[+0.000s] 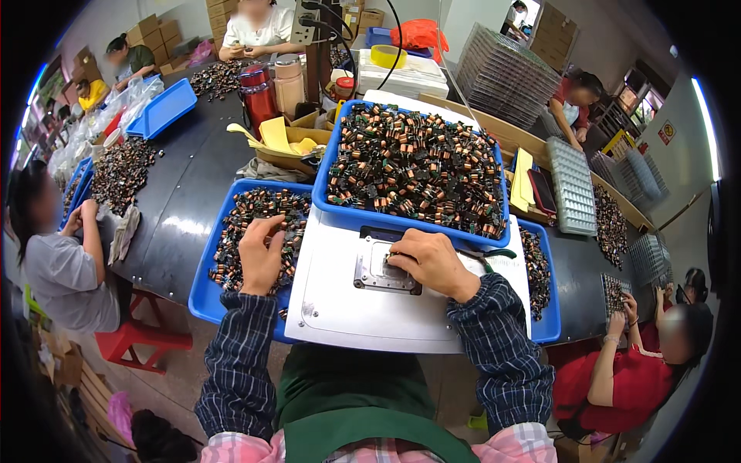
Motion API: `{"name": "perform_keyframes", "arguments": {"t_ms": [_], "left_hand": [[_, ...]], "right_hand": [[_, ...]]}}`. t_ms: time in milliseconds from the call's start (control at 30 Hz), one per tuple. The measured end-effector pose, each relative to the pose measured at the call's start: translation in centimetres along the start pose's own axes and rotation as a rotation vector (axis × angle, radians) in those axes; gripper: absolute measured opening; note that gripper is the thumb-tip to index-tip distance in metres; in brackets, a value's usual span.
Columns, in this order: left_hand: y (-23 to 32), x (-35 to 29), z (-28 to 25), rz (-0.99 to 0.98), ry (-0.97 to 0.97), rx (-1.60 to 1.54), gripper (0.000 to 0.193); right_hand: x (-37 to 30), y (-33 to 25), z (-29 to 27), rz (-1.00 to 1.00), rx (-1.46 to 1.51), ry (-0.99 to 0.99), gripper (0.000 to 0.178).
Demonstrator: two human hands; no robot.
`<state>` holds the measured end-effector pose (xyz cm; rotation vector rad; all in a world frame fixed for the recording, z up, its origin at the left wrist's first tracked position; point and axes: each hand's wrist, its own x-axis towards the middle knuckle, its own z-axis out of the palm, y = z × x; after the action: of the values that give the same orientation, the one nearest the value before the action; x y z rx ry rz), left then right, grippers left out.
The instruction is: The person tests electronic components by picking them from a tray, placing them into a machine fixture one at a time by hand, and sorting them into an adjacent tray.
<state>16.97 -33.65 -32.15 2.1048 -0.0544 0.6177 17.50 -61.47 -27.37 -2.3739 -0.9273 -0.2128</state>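
My right hand (434, 262) is closed in a pinch over a square metal fixture (370, 270) set in a white panel (347, 316). Between its fingertips shows a bit of a small coil part, mostly hidden by the fingers. My left hand (261, 256) reaches over the left blue tray (202, 297), its thumb and curved fingers apart just above loose copper-wound coils (251, 208). I see nothing held in it. Behind the fixture, a big blue tray (324, 181) is heaped with the same kind of black-and-copper coils (417, 166).
Another blue tray (548, 309) of coils sits on the right. Beyond stand a red flask (258, 96), yellow card pieces (275, 135), a phone (543, 190) and stacked clear plastic trays (505, 73). Several co-workers sit around; a red stool (143, 339) stands at left.
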Motion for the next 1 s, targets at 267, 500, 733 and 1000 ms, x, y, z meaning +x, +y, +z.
{"name": "perform_keyframes", "arguments": {"t_ms": [267, 500, 733, 1000], "left_hand": [[0.3, 2.2, 1.5, 0.188, 0.095, 0.086, 0.024], [6.5, 6.2, 6.3, 0.457, 0.007, 0.055, 0.016], [7.2, 6.8, 8.2, 0.455, 0.003, 0.243, 0.018], [7.6, 5.5, 7.7, 0.57, 0.069, 0.185, 0.018]], "right_hand": [[0.6, -0.2, 0.4, -0.01, -0.088, -0.076, 0.012], [0.1, 0.7, -4.0, 0.477, 0.954, 0.229, 0.013], [-1.1, 4.5, -5.4, 0.348, 1.501, 0.604, 0.023], [1.2, 3.7, -4.5, 0.446, 0.501, 0.461, 0.013]]}}
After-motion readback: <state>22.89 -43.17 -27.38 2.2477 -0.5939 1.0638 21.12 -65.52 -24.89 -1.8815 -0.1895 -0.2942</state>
